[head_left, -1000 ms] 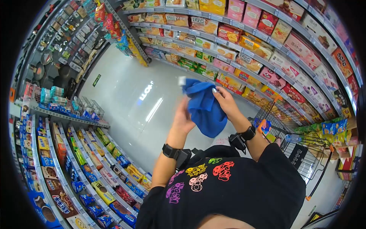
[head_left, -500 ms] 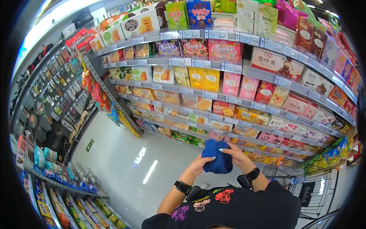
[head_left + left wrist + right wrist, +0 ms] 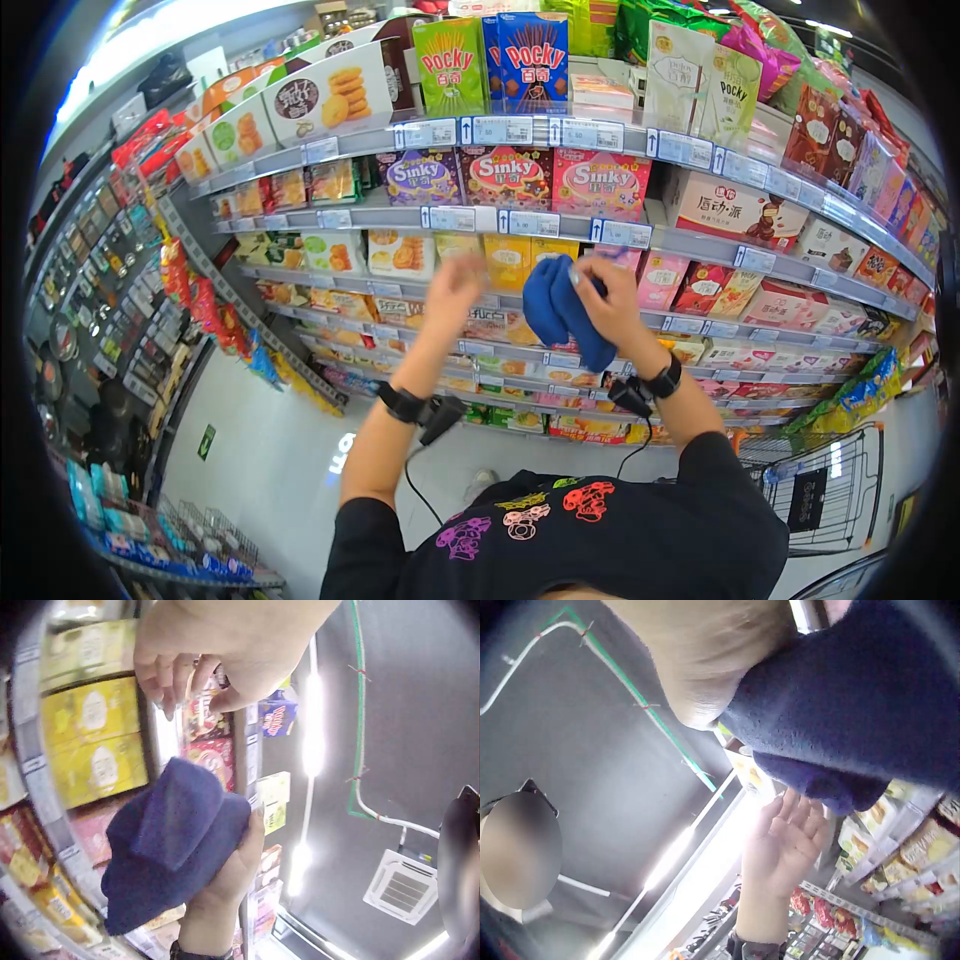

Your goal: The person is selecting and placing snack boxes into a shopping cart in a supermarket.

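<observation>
A folded blue cloth hangs from my right hand, thumb on top, held up in front of the shelves. In the left wrist view the cloth bulges out over the palm and hides most of the right fingers. My left hand, blurred in the head view, is raised to the left of the cloth and apart from it. Its fingers are loosely bent with nothing between them. From the right wrist, the left hand shows its palm beyond the cloth's lower edge.
Shelves of boxed snacks curve across the front, with Pocky boxes on top and Sinky boxes below. A wire shopping cart stands at the right. Kitchenware hangs at the left, above a stretch of floor.
Both hands held the cloth half a second ago; the left has let go and moved left. The right hand has lifted the cloth, and the head view has tilted up toward the shelves.
</observation>
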`<action>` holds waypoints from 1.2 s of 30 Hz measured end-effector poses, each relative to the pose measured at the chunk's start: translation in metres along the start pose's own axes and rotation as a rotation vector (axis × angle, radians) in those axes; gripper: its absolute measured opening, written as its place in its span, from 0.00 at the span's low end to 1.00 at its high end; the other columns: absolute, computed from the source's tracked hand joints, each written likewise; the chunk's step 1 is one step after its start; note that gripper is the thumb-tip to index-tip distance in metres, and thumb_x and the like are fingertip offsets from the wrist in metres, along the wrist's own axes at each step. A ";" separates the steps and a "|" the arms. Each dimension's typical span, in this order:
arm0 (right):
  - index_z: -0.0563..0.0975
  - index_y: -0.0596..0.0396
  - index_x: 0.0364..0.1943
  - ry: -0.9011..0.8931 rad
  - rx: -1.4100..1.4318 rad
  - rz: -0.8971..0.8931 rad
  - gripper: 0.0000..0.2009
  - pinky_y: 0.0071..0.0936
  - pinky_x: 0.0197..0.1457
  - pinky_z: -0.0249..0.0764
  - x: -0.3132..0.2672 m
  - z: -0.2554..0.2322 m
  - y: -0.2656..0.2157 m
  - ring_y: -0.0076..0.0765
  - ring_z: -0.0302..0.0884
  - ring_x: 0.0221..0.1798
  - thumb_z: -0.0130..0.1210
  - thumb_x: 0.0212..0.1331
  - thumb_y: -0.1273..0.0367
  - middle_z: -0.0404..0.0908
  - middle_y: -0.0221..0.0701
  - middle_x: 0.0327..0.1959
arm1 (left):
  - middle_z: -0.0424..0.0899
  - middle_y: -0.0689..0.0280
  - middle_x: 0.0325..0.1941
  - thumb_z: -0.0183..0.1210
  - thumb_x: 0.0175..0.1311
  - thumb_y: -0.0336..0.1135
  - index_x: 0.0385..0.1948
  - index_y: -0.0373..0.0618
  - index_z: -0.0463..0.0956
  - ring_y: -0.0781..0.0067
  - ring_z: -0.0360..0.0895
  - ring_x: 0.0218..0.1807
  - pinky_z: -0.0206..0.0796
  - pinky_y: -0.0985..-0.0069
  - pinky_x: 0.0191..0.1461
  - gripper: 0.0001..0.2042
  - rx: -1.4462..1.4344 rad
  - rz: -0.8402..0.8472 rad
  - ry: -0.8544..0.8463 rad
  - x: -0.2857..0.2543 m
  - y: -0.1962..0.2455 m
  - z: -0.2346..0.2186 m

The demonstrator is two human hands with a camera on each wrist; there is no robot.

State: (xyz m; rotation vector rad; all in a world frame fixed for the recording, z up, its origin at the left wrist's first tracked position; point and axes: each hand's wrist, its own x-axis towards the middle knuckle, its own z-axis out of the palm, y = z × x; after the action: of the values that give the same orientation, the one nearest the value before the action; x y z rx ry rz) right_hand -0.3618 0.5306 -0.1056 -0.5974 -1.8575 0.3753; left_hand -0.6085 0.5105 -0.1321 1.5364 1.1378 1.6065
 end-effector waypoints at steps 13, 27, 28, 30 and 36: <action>0.58 0.57 0.63 -0.023 -0.199 0.085 0.33 0.23 0.34 0.66 0.202 0.066 -0.067 0.25 0.70 0.27 0.57 0.54 0.62 0.73 0.34 0.24 | 0.77 0.54 0.36 0.58 0.53 0.32 0.60 0.30 0.42 0.70 0.79 0.24 0.70 0.80 0.21 0.37 -0.050 0.254 -0.058 0.188 0.132 -0.055; 0.66 0.54 0.59 -0.026 -0.102 0.325 0.25 0.16 0.31 0.65 0.241 0.096 -0.047 0.18 0.69 0.28 0.53 0.57 0.63 0.73 0.26 0.25 | 0.79 0.57 0.37 0.57 0.52 0.38 0.50 0.36 0.58 0.72 0.79 0.21 0.70 0.79 0.22 0.26 -0.046 0.207 -0.305 0.216 0.114 -0.079; 0.67 0.56 0.56 -0.021 -0.098 0.307 0.24 0.18 0.35 0.67 0.241 0.097 -0.045 0.20 0.70 0.31 0.54 0.56 0.62 0.74 0.28 0.30 | 0.79 0.57 0.36 0.57 0.51 0.37 0.49 0.37 0.59 0.72 0.78 0.20 0.70 0.79 0.22 0.25 -0.036 0.210 -0.307 0.216 0.114 -0.079; 0.69 0.60 0.51 -0.017 -0.088 0.272 0.22 0.23 0.43 0.69 0.239 0.099 -0.037 0.24 0.72 0.35 0.55 0.55 0.61 0.77 0.33 0.40 | 0.79 0.58 0.36 0.57 0.50 0.36 0.49 0.36 0.60 0.73 0.77 0.19 0.69 0.80 0.22 0.25 -0.054 0.228 -0.310 0.215 0.112 -0.079; 0.53 0.56 0.66 0.093 -0.024 0.151 0.32 0.15 0.32 0.64 0.227 0.108 -0.043 0.17 0.67 0.28 0.51 0.56 0.70 0.72 0.26 0.25 | 0.78 0.59 0.41 0.56 0.47 0.28 0.58 0.34 0.54 0.78 0.75 0.21 0.67 0.81 0.22 0.32 -0.243 0.422 -0.283 0.204 0.107 -0.073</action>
State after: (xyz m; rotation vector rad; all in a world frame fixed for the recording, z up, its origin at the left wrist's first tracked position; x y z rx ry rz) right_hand -0.5352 0.6269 0.0551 -0.7619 -1.7357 0.4182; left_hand -0.6923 0.6349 0.0568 1.8453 0.4657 1.6468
